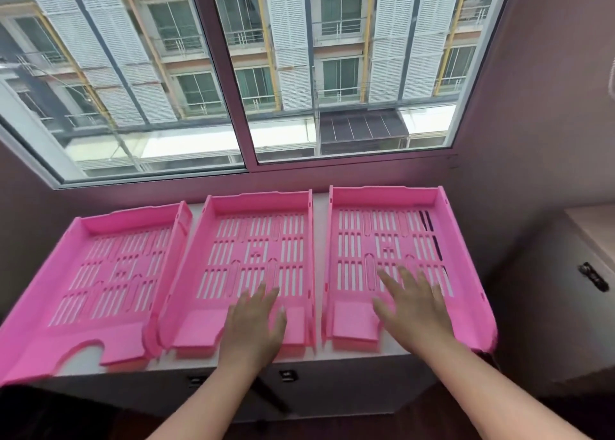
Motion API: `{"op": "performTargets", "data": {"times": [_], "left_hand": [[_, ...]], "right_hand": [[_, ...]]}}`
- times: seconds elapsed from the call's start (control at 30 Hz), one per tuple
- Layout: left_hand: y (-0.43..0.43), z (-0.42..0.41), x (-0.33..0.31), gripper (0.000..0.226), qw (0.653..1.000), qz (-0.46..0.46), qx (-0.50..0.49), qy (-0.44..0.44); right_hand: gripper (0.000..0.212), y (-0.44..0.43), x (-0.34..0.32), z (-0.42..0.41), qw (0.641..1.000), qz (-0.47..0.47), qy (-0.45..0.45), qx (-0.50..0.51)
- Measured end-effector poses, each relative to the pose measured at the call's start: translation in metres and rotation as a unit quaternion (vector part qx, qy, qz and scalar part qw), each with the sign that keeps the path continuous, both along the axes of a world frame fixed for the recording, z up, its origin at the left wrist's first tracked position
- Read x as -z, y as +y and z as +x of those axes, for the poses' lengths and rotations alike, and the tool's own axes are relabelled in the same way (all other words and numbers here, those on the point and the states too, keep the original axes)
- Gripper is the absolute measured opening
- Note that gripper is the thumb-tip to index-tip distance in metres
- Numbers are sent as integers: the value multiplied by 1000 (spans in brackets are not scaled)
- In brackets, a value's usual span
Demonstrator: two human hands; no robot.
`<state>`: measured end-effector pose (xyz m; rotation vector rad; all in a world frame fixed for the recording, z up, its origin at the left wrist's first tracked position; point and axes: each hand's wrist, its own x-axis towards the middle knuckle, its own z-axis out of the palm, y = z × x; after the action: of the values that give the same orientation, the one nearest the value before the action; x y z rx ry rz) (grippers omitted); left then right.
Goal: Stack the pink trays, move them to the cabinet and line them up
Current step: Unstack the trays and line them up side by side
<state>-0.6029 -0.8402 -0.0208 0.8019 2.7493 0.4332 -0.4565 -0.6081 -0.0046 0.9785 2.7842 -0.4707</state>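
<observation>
Three pink trays are laid side by side on a white cabinet top below the window, across the middle of the frame. The left tray occupies the lower left of the frame and is angled, its near edge overhanging the cabinet front and its right wall touching or overlapping the middle tray; which of the two cannot be told. The middle tray is set square to the window, with a narrow strip of white top visible between it and the right tray. The right tray reaches the right end of the cabinet, where its near right corner appears to project slightly past the edge.

The left hand is held flat, fingers spread and extended, over the near part of the middle tray; nothing is gripped. The right hand is likewise spread flat over the near part of the right tray, with nothing grasped. Contact with the tray floors cannot be confirmed because of motion blur.

The open-palmed posture is judged to suit pressing or sliding the trays into a row, not lifting. The lining-up step appears nearly complete; the left tray is judged still to need squaring
</observation>
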Motion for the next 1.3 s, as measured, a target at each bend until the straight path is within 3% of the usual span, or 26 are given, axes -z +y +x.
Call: {"op": "performTargets", "data": {"times": [0.1, 0.8, 1.1, 1.3], "left_hand": [[0, 4, 8, 59, 998, -61, 11, 5], [45, -38, 20, 68, 998, -54, -26, 14], [47, -53, 11, 68, 995, -96, 17, -4], [18, -79, -34, 64, 995, -55, 20, 77]], "right_hand": [[68, -11, 18, -9, 999, -5, -34, -16], [66, 43, 30, -79, 993, 10, -57, -103], [70, 46, 20, -91, 990, -19, -96, -99], [68, 19, -26, -119, 997, -23, 34, -68]]}}
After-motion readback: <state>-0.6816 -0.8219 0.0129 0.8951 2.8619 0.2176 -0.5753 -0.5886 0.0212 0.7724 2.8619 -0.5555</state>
